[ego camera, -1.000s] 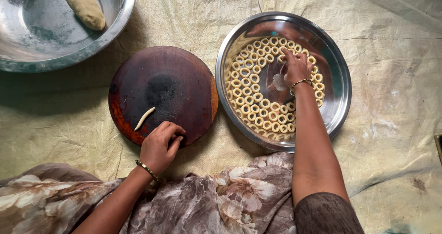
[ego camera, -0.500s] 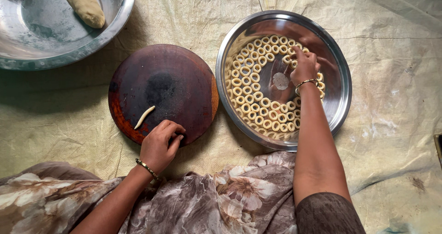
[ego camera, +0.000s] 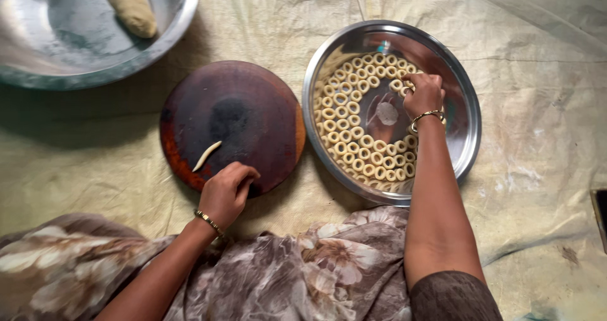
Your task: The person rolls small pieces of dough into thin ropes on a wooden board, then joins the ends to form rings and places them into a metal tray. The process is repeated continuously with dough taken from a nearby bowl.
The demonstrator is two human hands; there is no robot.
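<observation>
the right hand (ego camera: 422, 93) has its fingers pinched on a dough ring among the rows of dough rings (ego camera: 354, 131) in the steel tray (ego camera: 465, 125). the left hand (ego camera: 226, 191), fingers curled loosely and holding nothing visible, rests on the round wooden board (ego camera: 253, 112) near a dough strip (ego camera: 207, 155).

Your left hand (ego camera: 226, 191) is resting low with its fingers (ego camera: 243, 172) curling loosely inward, wrist bent and forearm angling in from the lower left. Your right hand (ego camera: 422, 93) is reaching forward on a nearly straight arm, its fingertips (ego camera: 410, 84) pinching together, knuckles facing up.
</observation>
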